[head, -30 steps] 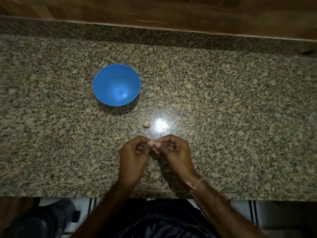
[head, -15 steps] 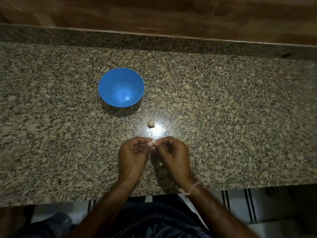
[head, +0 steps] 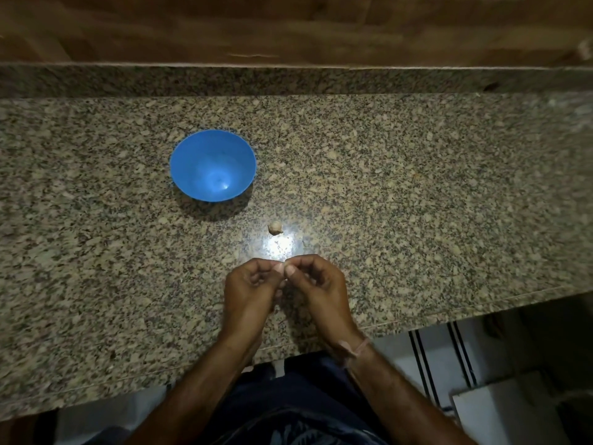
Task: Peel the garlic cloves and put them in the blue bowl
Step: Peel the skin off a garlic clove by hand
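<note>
- Circling the right wrist, nearer than the hands, a pale wristband (head: 355, 346) is sitting snug.
- The left hand (head: 248, 293) and the right hand (head: 322, 290) are meeting over the speckled surface (head: 96, 284). Both are curling their fingers inward, thumb tips almost touching.
- Together they are pinching a small pale piece (head: 285, 264), which is too hidden by the fingertips to make out.
- Just beyond the fingertips, a bright patch of light (head: 279, 247) is glaring off the surface.
- A little past that patch, one garlic clove (head: 275, 227) is lying alone on the surface, apart from both hands.
- Farther out and to the left of the hands, the blue bowl (head: 192, 155) is standing upright, well apart from the clove, with nothing showing inside it.
</note>
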Motion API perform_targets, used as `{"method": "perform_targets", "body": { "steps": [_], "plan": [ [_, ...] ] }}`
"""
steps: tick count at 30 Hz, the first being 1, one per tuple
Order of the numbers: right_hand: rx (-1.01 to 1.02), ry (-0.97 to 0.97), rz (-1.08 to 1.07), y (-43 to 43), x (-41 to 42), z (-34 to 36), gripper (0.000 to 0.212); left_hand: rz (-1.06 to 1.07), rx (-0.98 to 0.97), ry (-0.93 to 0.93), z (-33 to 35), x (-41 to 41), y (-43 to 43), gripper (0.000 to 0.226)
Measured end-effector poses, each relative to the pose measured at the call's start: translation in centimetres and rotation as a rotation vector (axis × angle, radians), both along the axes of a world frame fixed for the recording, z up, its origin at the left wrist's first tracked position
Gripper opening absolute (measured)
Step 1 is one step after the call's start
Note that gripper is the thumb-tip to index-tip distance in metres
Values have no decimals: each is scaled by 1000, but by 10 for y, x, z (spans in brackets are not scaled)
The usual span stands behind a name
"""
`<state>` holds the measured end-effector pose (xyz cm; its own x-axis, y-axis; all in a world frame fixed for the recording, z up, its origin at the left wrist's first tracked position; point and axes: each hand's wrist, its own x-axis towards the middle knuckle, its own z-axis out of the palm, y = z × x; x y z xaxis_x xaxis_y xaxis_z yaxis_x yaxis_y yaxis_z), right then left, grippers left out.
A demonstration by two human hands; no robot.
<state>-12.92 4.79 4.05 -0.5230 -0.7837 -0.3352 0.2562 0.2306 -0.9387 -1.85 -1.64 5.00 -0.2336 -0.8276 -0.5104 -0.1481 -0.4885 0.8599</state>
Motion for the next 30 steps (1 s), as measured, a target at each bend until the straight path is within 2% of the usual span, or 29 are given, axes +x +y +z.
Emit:
{"method": "perform_targets", "body": {
  "steps": [9, 13, 16, 20, 24, 28, 30],
  "plan": [
    [39, -146, 30, -10, -4, -3, 13, 11, 171, 136, -2, 3, -10, 7],
    [39, -102, 66, -11, -14, -5, 12, 19, -7, -5, 5, -1, -14, 2],
    [16, 20, 89, -15, -18, -6, 10, -69, -212, -133, 11, -3, -20, 4],
    [-21, 129, 118, -20, -28, -3, 7, -161, -362, -239, 16, -7, -26, 5],
    [-30, 191, 127, -21, -32, -2, 8, -195, -417, -332, 13, -12, -31, 5],
    [-20, 245, 147, -22, -35, -6, 9, -193, -390, -309, 14, -14, -33, 10],
    [-17, 263, 154, -22, -36, -7, 10, -206, -390, -300, 14, -13, -34, 6]
  ]
}}
